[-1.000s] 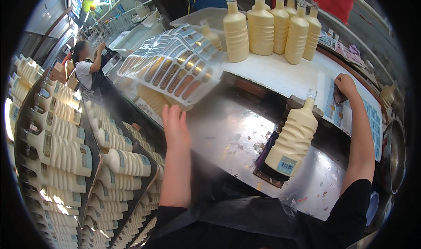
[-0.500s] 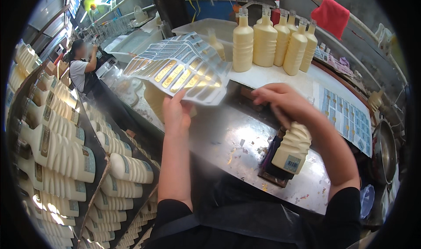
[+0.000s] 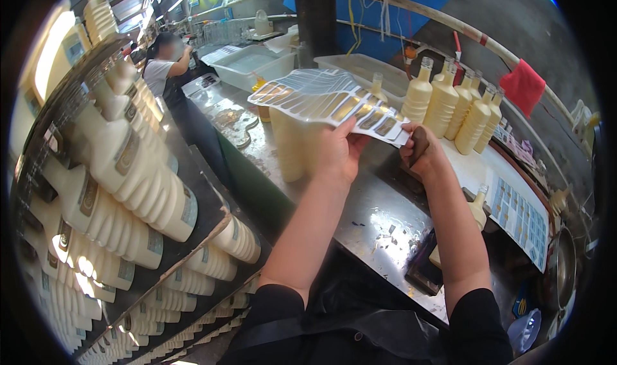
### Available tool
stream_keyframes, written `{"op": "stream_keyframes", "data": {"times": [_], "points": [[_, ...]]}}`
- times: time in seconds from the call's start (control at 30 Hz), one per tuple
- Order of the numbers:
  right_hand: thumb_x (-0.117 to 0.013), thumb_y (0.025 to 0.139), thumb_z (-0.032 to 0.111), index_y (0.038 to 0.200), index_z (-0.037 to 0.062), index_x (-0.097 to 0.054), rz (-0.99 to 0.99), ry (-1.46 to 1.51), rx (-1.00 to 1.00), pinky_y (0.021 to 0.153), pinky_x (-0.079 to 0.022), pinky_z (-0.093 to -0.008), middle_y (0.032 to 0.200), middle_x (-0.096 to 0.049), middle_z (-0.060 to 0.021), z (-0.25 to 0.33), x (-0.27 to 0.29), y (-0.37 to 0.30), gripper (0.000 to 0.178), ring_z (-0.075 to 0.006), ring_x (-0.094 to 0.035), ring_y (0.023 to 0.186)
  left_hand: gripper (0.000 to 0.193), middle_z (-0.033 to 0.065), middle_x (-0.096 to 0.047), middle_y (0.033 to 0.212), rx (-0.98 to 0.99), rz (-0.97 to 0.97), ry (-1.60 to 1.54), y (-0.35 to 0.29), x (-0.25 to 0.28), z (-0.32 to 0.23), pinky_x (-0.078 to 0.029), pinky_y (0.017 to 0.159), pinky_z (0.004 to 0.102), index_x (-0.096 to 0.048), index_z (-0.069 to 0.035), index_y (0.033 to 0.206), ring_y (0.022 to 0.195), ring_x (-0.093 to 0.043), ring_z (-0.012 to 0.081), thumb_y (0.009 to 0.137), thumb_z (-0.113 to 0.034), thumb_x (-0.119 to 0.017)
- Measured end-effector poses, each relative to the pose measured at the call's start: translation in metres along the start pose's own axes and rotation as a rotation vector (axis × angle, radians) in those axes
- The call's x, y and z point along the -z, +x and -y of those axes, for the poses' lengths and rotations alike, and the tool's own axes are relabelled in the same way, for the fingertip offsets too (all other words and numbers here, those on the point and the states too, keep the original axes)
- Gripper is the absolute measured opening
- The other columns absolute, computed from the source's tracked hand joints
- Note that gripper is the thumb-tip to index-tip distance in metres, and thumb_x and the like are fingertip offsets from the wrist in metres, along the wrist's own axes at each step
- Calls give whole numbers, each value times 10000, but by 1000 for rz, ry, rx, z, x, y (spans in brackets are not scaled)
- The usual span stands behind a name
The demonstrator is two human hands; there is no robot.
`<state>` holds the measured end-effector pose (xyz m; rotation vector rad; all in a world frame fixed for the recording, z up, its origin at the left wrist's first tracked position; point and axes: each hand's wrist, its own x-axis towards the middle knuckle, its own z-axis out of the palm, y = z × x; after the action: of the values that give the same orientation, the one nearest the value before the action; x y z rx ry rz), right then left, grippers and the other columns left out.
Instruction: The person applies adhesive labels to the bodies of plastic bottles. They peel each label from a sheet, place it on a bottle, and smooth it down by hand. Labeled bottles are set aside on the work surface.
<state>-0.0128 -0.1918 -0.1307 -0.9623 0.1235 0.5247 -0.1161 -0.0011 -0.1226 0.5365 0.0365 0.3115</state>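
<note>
Both hands now grip the label sheet (image 3: 328,101), raised at 12 o'clock over the bench (image 3: 379,217): the left hand (image 3: 339,153) pinches its near edge while the right hand (image 3: 421,151), off the lying bottle (image 3: 474,214), joins at its corner.

I see a long steel desk (image 3: 385,227) running from the lower right up toward the top centre of the frame, its surface scuffed and shiny. Down the left side a slanted rack (image 3: 128,191) is stacked with rows of cream bottles lying on their sides. In the upper left, bright daylight washes in. A person in a grey shirt (image 3: 159,69) works at the far end of the desk, near clear plastic tubs (image 3: 257,63). A dark post (image 3: 318,18) rises at top centre against a blue wall (image 3: 392,24). A pale pipe (image 3: 463,31) arcs across the upper right, with a red cloth (image 3: 524,85) hanging off it.
</note>
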Motion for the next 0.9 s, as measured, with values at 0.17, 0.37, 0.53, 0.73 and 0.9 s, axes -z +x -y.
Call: {"op": "stream_keyframes", "data": {"times": [0.17, 0.37, 0.53, 0.73, 0.9], "points": [[-650, 884, 113, 752, 144, -534, -15, -22, 165, 376, -370, -196, 579, -486, 60, 28, -60, -21, 178, -67, -440, 423, 487, 160, -545, 1431, 59, -3, -277, -4, 1, -16, -452, 1130, 450, -463, -88, 1470, 1323, -537, 330, 1096, -398, -435], [-712, 807, 80, 935, 118, -642, 187, -171, 489, 623, -569, -283, 824, -662, -4, 66, -96, -53, 151, -140, -657, 720, 616, 150, -595, 1370, -13, 39, -547, 29, 19, -14, -568, 1014, 468, -510, -53, 1408, 1225, -622, 325, 1053, -550, -427], [-645, 867, 130, 1146, 104, -617, 302, -325, 621, 794, -591, -313, 999, -648, -39, 102, -75, -123, 281, -164, -675, 892, 536, 171, -589, 1414, -612, 315, 396, 51, 49, -12, -506, 1079, 467, -506, -30, 1420, 1291, -588, 322, 1021, -384, -558], [-635, 862, 194, 1443, -27, -507, 175, -560, 723, 910, -594, -319, 1219, -678, -165, 123, -7, -227, 634, -209, -709, 1033, 428, 113, -664, 1304, -734, 624, 794, 10, 15, -2, -506, 1030, 407, -579, -35, 1327, 1181, -638, 248, 971, -262, -649], [-674, 827, 205, 1489, -39, -458, 120, -707, 660, 924, -587, -314, 1238, -676, -166, 126, 50, -310, 738, -196, -701, 1089, 435, 102, -674, 1283, -113, 635, 256, -9, -18, 24, -506, 1019, 423, -587, -49, 1328, 1170, -642, 240, 948, -240, -676]]}}
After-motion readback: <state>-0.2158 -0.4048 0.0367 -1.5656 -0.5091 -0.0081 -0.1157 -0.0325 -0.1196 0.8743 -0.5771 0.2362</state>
